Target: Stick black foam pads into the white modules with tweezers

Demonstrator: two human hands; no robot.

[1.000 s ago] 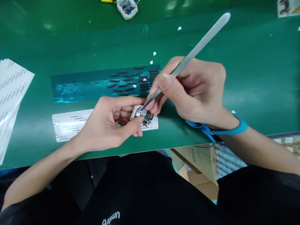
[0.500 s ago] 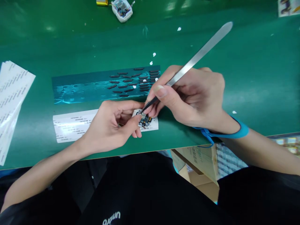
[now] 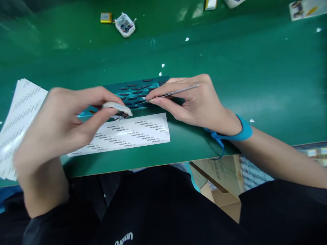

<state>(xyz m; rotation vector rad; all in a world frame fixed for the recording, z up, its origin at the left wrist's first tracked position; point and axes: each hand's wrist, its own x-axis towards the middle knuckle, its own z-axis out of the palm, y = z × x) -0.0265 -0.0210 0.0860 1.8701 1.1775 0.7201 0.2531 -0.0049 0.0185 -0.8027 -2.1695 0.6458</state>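
Note:
Between the thumb and fingers of my left hand (image 3: 76, 115) is a small white device housing (image 3: 119, 108), tilted on its side with a bit of its circuit board showing. My right hand (image 3: 196, 98) pinches metal tweezers (image 3: 176, 92) held low and nearly flat. Their tips are over a blue film strip (image 3: 112, 86) that carries several small black strips (image 3: 132, 85). Whether the tips grip one of these I cannot make out. Below both hands lies a white printed backing sheet (image 3: 133, 131). A blue wrist strap (image 3: 244, 127) circles my right wrist.
A yellow-edged battery (image 3: 106, 17) wired to another white housing (image 3: 125, 25) lies at the back. More printed sheets (image 3: 22, 112) are stacked at left. Small white stickers (image 3: 162, 65) dot the green table mat (image 3: 255, 75). Below the table edge stands a cardboard box (image 3: 227, 177).
My left hand has moved left and up with the housing, turning it on its side. The tweezers have left the housing, swung down flatter and moved over the blue film.

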